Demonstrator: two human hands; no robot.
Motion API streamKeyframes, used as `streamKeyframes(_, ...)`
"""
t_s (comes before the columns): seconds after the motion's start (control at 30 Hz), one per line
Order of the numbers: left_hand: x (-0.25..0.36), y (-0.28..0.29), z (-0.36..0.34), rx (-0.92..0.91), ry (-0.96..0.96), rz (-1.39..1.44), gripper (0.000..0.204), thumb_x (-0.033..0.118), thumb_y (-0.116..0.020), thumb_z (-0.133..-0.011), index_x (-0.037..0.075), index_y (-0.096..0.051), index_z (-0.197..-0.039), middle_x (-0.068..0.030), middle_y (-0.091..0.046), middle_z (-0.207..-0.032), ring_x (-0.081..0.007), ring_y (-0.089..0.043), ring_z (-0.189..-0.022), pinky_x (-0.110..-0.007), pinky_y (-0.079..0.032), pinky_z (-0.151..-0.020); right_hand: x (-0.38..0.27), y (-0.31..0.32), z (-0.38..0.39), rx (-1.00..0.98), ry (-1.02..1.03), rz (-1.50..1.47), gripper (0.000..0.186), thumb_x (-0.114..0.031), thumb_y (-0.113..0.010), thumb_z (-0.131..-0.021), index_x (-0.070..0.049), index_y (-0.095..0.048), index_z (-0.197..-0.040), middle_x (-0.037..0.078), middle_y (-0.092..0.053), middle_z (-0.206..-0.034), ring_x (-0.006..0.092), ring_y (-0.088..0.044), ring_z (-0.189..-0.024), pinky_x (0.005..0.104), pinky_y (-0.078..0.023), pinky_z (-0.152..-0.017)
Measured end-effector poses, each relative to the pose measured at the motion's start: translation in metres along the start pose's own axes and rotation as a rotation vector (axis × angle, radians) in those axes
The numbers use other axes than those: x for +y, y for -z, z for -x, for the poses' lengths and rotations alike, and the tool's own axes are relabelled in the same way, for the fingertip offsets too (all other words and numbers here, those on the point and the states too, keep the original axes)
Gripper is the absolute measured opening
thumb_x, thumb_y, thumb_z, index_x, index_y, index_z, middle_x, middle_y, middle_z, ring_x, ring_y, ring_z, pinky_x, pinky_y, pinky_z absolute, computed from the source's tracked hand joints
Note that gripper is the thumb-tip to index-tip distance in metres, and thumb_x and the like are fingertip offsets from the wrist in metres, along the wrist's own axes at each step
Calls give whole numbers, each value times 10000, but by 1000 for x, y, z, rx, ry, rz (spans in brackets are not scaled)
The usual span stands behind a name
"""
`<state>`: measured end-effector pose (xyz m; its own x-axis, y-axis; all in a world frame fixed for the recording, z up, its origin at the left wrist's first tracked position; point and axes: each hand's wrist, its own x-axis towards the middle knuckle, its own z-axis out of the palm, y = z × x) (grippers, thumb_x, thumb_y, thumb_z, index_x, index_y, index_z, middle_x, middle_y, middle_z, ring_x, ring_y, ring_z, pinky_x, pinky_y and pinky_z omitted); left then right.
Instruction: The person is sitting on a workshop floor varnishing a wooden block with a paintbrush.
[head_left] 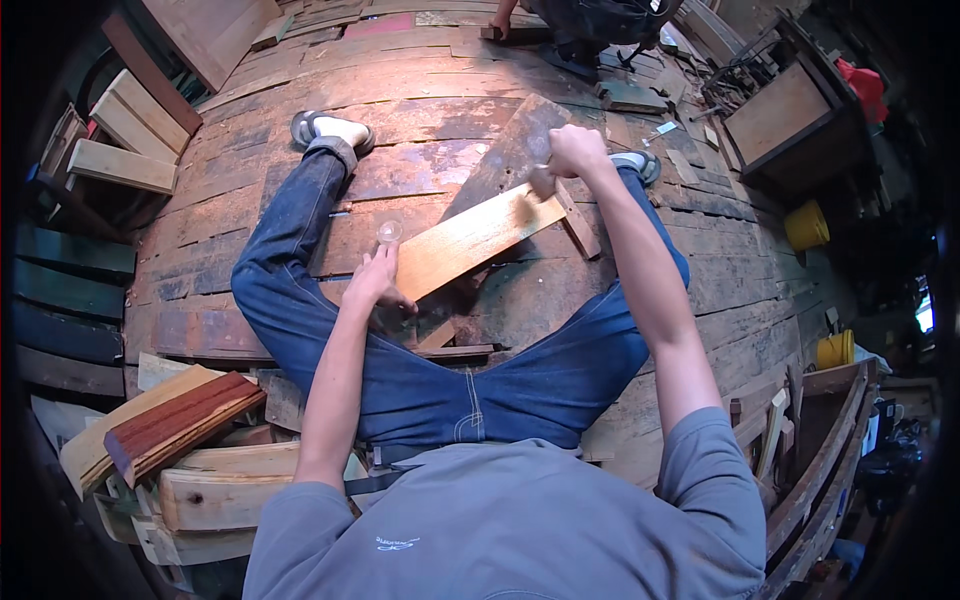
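A pale, glossy wooden board (478,240) lies slantwise between my spread legs. Its right end rests by a short wooden crosspiece (579,228). My left hand (376,277) grips the board's near left end, thumb at the lower corner and fingers at the upper one. Touching or just beyond those fingertips is a small clear round piece (390,232), perhaps glass or plastic. Over the board's far right end, my right hand (578,153) is closed in a fist around a small brownish object (541,182). Motion blur hides what kind it is.
A dark wide plank (520,130) lies beneath the board on the worn plank floor. Cut timber, including a reddish-brown block (185,425), is stacked at left. A dark-framed cabinet (790,115) and a yellow bucket (806,226) stand at right. Another person's hand (502,20) shows at the top.
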<state>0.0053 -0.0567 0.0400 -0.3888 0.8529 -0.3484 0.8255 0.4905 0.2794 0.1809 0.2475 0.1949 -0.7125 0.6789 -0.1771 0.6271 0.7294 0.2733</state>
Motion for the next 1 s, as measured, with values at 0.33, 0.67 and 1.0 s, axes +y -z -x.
streamKeyframes(0.33, -3, -4, -7, 4, -28, 11, 1316, 390, -941, -413, 59, -198, -1447, -228, -388, -1414, -493, -391, -1266, -494, -385, -1058, -69, -20, 12, -170, 443, -397, 405, -439, -758, -692, -72, -741, -862, 156, -702, -845, 305, -673, -809, 381, -530, -707)
streamKeyframes(0.67, -1, -1, -7, -18, -19, 40, 1311, 367, -945, -403, 57, -211, -1444, -222, -385, -1423, -484, -384, -1279, -485, -380, -1065, 86, -59, -11, -209, -22, -224, 414, -395, -798, -646, -62, -731, -882, 133, -699, -870, 260, -673, -838, 370, -534, -714)
streamKeyframes(1.0, -5, -6, -7, 12, -43, 25, 1305, 359, -941, -405, 25, -217, -1438, -230, -406, -1402, -471, -401, -1266, -473, -385, -1061, 44, -26, -10, 21, 70, -219, 391, -416, -758, -683, -66, -731, -856, 135, -709, -888, 286, -680, -860, 407, -541, -742)
